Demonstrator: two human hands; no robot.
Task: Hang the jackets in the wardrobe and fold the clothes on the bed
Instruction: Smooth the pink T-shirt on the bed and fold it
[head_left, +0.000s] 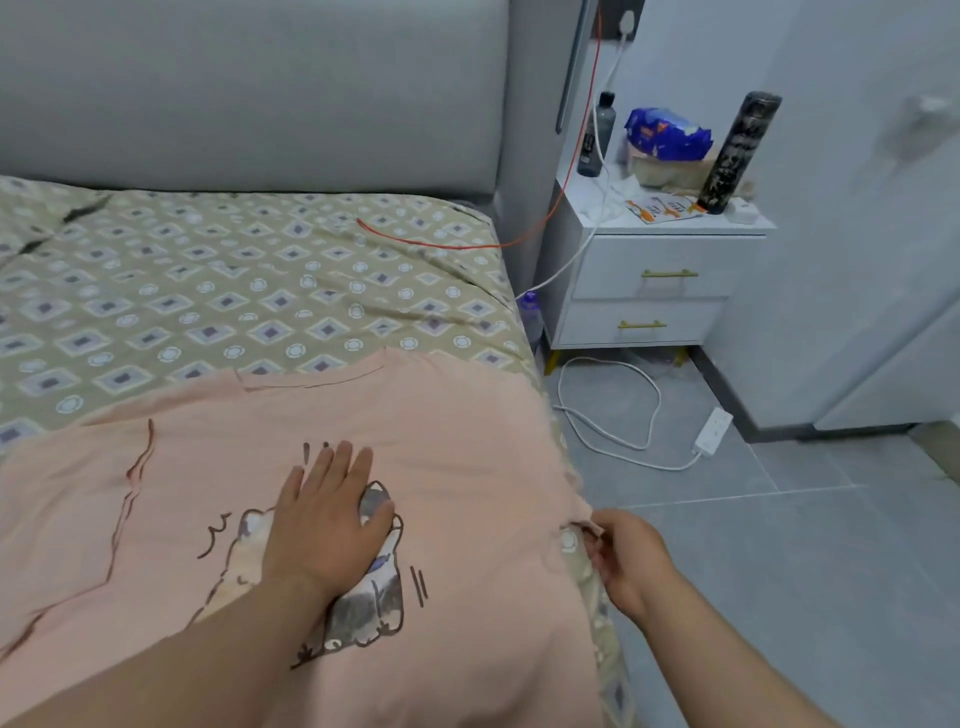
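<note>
pink cartoon-print shirt (467, 467) spread flat, left hand (324, 525) pressing with straight fingers, right hand (631, 558) pinching its edge

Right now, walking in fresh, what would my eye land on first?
The pink shirt with its cartoon print, spread across the near end of the bed. The left hand presses flat on the print while the right hand pinches the shirt's edge at the bedside. Further back, a red cable trails over its patterned cover.

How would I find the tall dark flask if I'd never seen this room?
Right of the bed stands a white nightstand. The flask is on its top, near the right edge. It is the tallest thing there, a mottled black cylinder.
</note>
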